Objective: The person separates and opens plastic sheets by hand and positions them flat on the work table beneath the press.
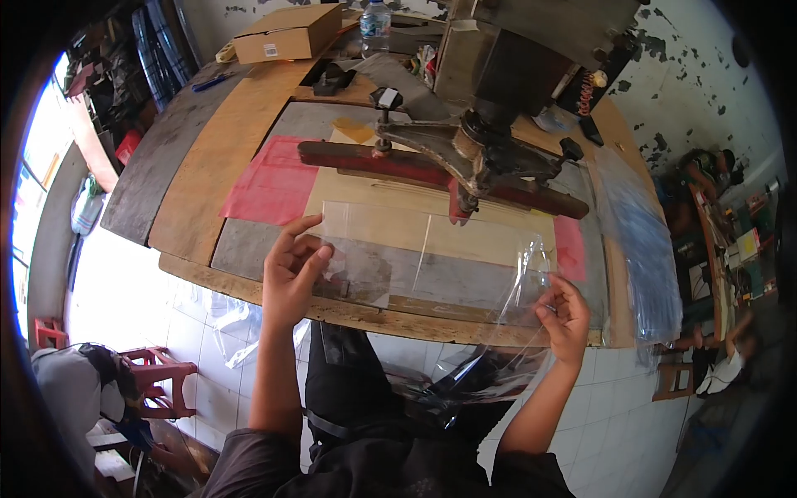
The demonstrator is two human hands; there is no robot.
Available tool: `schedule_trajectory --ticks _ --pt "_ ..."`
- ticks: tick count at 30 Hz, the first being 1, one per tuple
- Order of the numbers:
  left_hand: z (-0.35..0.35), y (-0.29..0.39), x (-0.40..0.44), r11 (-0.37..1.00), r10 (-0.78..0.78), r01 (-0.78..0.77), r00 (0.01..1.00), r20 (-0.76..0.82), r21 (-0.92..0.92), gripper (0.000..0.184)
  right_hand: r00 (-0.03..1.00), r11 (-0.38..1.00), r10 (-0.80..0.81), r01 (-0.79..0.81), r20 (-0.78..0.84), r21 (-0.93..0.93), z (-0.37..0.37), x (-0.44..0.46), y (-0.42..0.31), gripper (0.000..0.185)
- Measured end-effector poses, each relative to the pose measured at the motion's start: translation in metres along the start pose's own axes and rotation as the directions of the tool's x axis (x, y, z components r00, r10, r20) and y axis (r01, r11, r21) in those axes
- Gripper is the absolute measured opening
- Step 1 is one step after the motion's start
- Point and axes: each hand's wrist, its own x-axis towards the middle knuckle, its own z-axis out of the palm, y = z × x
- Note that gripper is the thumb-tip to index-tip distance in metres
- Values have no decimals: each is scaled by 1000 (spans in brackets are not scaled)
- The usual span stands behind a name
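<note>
Between my two hands stretches a clear plastic sheet point(465, 270), its glossy folds catching light near the right side. My left hand point(296, 270) pinches the sheet's left edge between thumb and curled fingers. At the other end my right hand point(564, 314) grips the right edge with thumb and fingertips. The sheet hangs over the table's front edge and down across my lap. Behind it, a pressing machine's dark red bar point(415, 170) stands over a cream board point(340, 191). Pink sheets point(270, 183) lie at the board's sides.
A stack of clear plastic sheets point(635, 249) lies along the table's right side. At the back are a cardboard box point(290, 35) and a water bottle point(375, 26). A red stool point(162, 382) stands at lower left. Other people point(706, 170) sit at the far right.
</note>
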Motion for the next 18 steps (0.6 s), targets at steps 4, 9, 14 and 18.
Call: schedule_trajectory --ticks 4,9,14,18 --pt "0 -3 1 1000 8 -8 1000 -15 17 49 1000 1000 -2 2 9 7 0 1 -3 57" --pt "-2 -6 1 1000 15 -15 1000 -5 23 48 1000 1000 12 -12 15 18 1 0 -5 57" --pt "0 -6 1 1000 8 -8 1000 -15 12 48 1000 1000 -1 1 30 1 -2 0 -1 56" --pt "0 -6 2 1000 13 -13 1000 -8 14 49 1000 1000 7 -7 31 12 -3 -1 0 56"
